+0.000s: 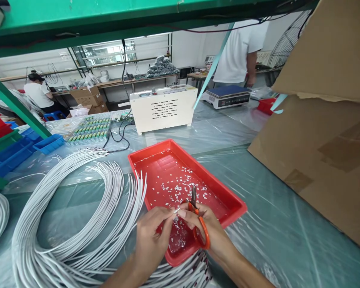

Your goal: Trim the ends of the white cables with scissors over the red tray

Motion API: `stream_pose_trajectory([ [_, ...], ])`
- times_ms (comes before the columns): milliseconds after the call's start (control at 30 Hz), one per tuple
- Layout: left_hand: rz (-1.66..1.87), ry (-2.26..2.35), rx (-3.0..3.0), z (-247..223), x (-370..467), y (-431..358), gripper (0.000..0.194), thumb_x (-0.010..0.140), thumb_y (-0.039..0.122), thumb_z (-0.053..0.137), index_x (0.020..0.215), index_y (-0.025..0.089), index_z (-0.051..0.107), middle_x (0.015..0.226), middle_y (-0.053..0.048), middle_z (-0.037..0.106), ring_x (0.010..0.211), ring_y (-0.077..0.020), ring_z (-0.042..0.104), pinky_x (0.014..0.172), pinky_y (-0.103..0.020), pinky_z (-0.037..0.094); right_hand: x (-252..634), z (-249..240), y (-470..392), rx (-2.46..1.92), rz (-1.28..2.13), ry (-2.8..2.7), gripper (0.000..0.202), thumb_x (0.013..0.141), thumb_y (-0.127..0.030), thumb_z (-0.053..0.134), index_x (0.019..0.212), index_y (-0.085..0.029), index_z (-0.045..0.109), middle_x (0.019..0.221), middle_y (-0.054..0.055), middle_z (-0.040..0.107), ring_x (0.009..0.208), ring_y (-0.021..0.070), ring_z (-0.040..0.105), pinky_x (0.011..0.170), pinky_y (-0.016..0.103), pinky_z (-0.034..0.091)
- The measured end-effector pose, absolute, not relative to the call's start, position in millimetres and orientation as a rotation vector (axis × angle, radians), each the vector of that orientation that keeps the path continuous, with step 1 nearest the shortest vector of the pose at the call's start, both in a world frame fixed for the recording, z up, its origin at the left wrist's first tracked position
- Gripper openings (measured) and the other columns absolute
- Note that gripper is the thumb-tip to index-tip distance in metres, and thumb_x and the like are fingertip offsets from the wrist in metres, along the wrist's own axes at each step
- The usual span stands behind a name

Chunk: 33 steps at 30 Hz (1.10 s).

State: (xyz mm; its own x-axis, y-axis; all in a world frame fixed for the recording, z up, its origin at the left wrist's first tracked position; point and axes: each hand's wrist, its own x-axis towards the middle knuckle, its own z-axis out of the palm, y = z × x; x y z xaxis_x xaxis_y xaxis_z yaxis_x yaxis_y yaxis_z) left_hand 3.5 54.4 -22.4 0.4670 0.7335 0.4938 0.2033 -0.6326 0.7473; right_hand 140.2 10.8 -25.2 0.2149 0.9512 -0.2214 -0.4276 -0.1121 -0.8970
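Over the near part of a red tray (237,202), my left hand (152,230) pinches the end of a white cable (176,211). My right hand (208,228) holds orange-handled scissors (204,232) in its palm, blades pointing away, while its thumb and forefinger meet at the same cable end. Small white scraps (180,188) lie scattered over the tray's floor. Left of the tray rests a large coiled bundle of white cables (27,232); more cables run under my wrists.
A cream metal box (165,110) stands behind the tray, with circuit boards (90,130) and blue bins (49,144) to its left. Cardboard (327,160) leans at the right. A scale (226,97) sits farther back. Two people are beyond the table; a green shelf (138,12) hangs overhead.
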Motion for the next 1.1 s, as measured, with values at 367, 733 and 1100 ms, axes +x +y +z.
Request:
stream_pose_trajectory([
  [367,0.982,0.774,1.990,-21,6,43,0.018,0.084,0.010,0.047,0.091,0.017,0.062,0.073,-0.002,0.066,0.065,-0.0127,0.061,0.063,-0.021,0.047,131,-23,11,-1.068,1.308,-0.586,0.020,0.062,-0.030,0.070,0.056,-0.017,0.056,0.046,-0.008,0.039,0.044,0.0063,0.032,0.044,0.019,0.028],
  [733,0.784,0.833,1.479,-12,12,59,0.021,0.082,0.030,0.054,0.075,0.013,0.062,0.060,-0.001,0.060,0.051,-0.0104,0.051,0.053,-0.021,0.041,152,-17,10,-1.238,1.079,-0.761,0.020,0.055,-0.022,0.077,0.074,-0.018,0.072,0.052,-0.004,0.055,0.055,0.0127,0.050,0.054,0.024,0.040],
  [1100,0.524,0.659,1.245,-14,11,59,0.032,0.083,0.042,0.050,0.076,0.012,0.058,0.050,0.003,0.052,0.036,-0.0047,0.038,0.039,-0.017,0.030,152,-18,9,-1.213,0.961,-0.993,0.020,0.063,-0.026,0.074,0.081,-0.018,0.072,0.062,0.002,0.065,0.062,0.0175,0.060,0.058,0.028,0.045],
])
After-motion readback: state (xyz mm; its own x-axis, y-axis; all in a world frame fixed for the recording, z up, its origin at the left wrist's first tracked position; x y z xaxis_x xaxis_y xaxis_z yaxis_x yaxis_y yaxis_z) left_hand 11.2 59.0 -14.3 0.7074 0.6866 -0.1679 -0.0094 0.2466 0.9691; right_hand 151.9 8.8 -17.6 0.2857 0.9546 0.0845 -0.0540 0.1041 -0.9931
